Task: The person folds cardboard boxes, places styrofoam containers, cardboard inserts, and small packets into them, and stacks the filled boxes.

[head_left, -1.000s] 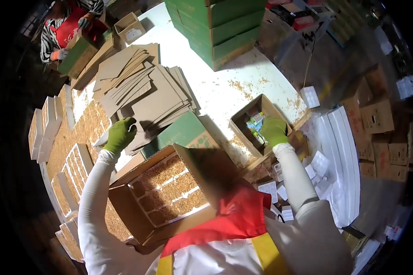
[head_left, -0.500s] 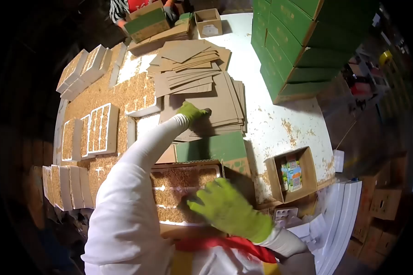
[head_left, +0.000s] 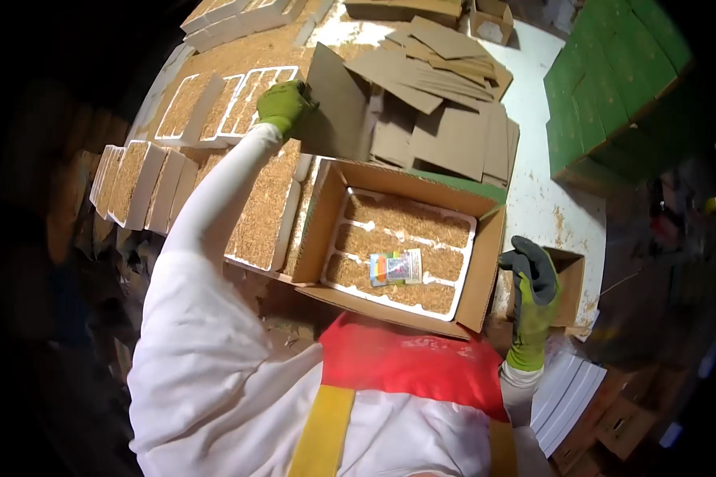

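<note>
My left hand [head_left: 285, 108], in a yellow-green glove, grips the left edge of a brown cardboard sheet [head_left: 336, 107], which stands tilted upright above the sheet stack. In front of me is an open cardboard box [head_left: 314, 219] holding a white foam tray [head_left: 402, 306] filled with brown grainy material. A colourful leaflet [head_left: 396, 268] lies on that filling. My right hand [head_left: 533, 290], its grey palm side showing, is raised beside the box's right wall with fingers bent and thumb apart; nothing shows in it. It partly covers a small cardboard box [head_left: 569, 290].
More cardboard sheets [head_left: 449, 139] lie stacked behind the box. Filled foam trays [head_left: 139, 179] stand to the left amid loose grains. Green boxes [head_left: 612, 87] are piled high at the right of the white table [head_left: 525, 95]. White foam pieces [head_left: 565, 393] lie low at the right.
My left hand has moved left with a cardboard sheet lifted off the stack. My right hand has gone from over the tray to the right, and the leaflet now shows. The view has shifted.
</note>
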The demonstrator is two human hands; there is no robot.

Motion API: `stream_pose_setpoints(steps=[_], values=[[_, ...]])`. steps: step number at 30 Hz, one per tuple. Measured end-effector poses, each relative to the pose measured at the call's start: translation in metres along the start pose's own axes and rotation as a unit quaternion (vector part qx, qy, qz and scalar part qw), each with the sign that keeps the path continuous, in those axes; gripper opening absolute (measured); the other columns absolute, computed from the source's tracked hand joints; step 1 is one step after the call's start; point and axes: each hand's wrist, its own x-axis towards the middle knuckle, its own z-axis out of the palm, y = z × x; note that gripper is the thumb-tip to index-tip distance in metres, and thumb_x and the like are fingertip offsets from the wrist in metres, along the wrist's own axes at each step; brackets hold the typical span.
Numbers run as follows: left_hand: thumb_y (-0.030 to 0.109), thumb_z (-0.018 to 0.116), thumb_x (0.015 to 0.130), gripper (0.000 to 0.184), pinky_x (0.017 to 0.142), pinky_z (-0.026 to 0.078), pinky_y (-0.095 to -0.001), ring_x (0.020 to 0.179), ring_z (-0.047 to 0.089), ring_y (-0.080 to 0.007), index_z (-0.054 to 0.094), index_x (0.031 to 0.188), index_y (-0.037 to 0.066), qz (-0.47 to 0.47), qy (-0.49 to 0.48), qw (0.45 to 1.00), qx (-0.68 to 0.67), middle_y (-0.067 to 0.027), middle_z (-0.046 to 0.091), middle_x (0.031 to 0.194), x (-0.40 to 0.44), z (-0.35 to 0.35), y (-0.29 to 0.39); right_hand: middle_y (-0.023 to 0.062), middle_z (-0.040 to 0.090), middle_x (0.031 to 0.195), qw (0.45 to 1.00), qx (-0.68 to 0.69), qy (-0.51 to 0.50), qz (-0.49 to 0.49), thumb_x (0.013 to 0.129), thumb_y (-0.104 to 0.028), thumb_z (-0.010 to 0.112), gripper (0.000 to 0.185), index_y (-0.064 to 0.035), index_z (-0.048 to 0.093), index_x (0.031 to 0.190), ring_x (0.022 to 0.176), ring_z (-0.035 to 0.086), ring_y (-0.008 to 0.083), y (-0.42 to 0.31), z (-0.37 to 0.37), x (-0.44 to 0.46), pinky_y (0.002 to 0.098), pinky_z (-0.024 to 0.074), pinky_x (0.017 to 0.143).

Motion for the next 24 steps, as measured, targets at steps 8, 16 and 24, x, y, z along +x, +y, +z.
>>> stream_pose_setpoints(steps=[8, 16, 24], values=[[0.027, 0.063, 0.088, 0.016, 0.060, 0.051, -0.0351, 0.067, 0.064, -0.0215, 0.066, 0.094, 0.013, 0.427, 0.313, 0.848, -0.011, -0.0067, 0.065, 0.079, -0.140, -0.155, 0.046, 0.0123, 0.065, 0.116, 0.958, 0.035, 0.158, -0.238, 0.095, 0.002, 0.053, 0.034, 0.0047, 0.053, 0.129, 0.103, 0.063, 0.0183, -0.041, 0.045, 0.012, 0.0301, 0.0483, 0.094], [0.016, 0.062, 0.078, 0.018, 0.070, 0.052, -0.0390, 0.085, 0.066, -0.0267, 0.069, 0.093, 0.009, 0.594, -0.240, 0.748, -0.176, -0.0090, 0.068, 0.087, -0.239, -0.047, 0.072, 0.0096, 0.067, 0.106, 0.933, -0.244, 0.045, -0.262, 0.085, 0.003, 0.065, 0.029, 0.0031, 0.062, 0.114, 0.095, 0.063, 0.0178, -0.067, 0.048, -0.005, 0.0271, 0.0488, 0.082], [-0.004, 0.065, 0.079, 0.033, 0.083, 0.049, -0.0279, 0.093, 0.059, -0.0158, 0.066, 0.112, -0.002, 0.116, 0.078, 0.815, -0.563, -0.0072, 0.063, 0.112, -0.227, -0.043, -0.042, 0.0106, 0.062, 0.115, 0.969, -0.219, 0.009, -0.117, 0.088, 0.002, 0.061, 0.036, 0.0024, 0.057, 0.124, 0.106, 0.061, 0.0222, -0.010, -0.023, -0.018, 0.0320, 0.0486, 0.095]])
